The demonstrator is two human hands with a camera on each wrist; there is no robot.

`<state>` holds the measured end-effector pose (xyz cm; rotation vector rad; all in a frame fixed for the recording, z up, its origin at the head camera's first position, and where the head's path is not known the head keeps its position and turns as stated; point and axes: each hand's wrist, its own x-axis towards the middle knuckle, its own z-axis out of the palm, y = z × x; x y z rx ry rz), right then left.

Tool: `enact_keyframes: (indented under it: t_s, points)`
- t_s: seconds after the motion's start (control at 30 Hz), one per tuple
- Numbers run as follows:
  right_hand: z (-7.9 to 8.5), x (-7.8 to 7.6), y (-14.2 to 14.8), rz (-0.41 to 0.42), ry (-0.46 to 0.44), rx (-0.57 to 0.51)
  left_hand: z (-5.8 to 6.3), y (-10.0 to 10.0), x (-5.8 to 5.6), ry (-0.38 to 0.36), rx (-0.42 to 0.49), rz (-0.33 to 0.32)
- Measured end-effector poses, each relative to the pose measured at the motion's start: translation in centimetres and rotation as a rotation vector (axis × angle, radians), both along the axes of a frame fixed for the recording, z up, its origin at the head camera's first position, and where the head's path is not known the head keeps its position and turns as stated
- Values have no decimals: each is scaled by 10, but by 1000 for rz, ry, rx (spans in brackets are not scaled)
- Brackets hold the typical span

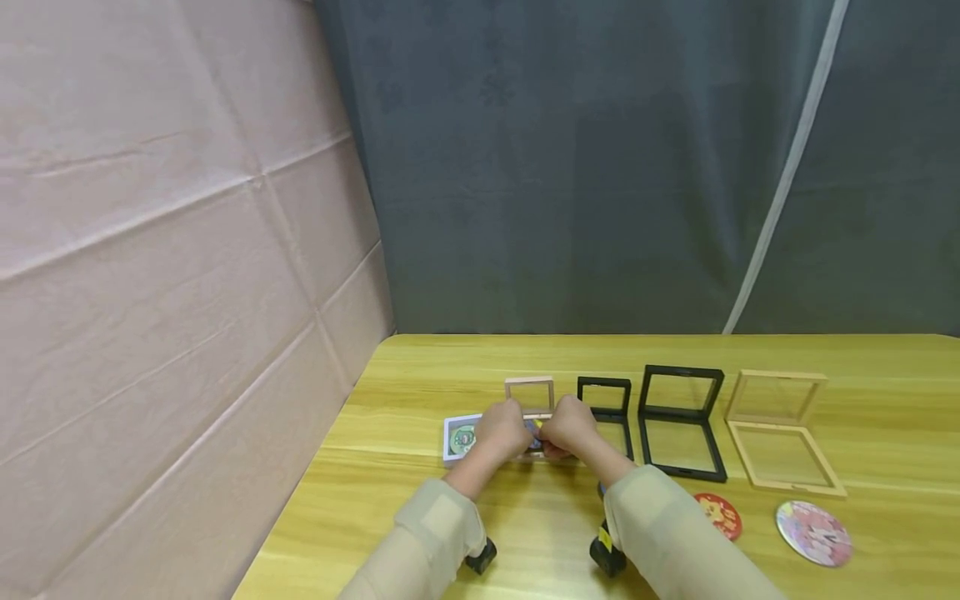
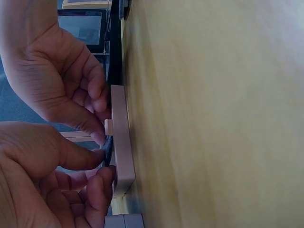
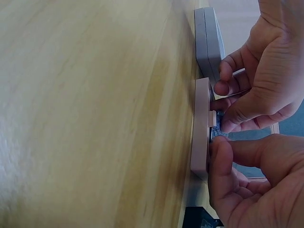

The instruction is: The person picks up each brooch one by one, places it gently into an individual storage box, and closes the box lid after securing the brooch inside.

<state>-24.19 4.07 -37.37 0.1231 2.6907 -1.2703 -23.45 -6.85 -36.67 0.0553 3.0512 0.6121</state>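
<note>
My left hand [image 1: 502, 431] and right hand [image 1: 572, 425] are close together over a small pink hinged display frame [image 3: 201, 128], which lies spread on the table with its lid half [image 1: 529, 380] raised behind. Between them is a dark blue badge [image 3: 217, 127] with a patch of yellow, pinched at its edges by the thumbs and fingers of both hands. It sits right at the frame's inner opening, beside the small clasp tab [image 2: 109, 127]. Fingers hide much of the badge. Just left of my left hand lies a white frame [image 1: 447, 446] with a green round badge [image 1: 462, 439] inside.
To the right stand a small black frame [image 1: 604, 381], a larger black frame [image 1: 683, 475] and a beige frame [image 1: 795, 487], all opened out. Nearer me lie a red round badge [image 1: 720, 516] and a pink round badge [image 1: 814, 533]. A grey curtain [image 1: 570, 183] hangs behind the table.
</note>
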Motion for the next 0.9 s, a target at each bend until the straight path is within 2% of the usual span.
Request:
enact_keyframes:
  t_s: [0.2,0.37,0.67,0.9]
  points:
    - [-1,-2,2,-6,9,-1,1,3,-2,5,-33,18]
    - [-1,-2,3,-11,16,-16,1,4,-3,48,-54,10]
    - [-1,-2,4,-11,17,-65,-1,6,-5,84,-93,12]
    - [-4,1,6,26,75,20,-2,4,-1,150,-116,-24]
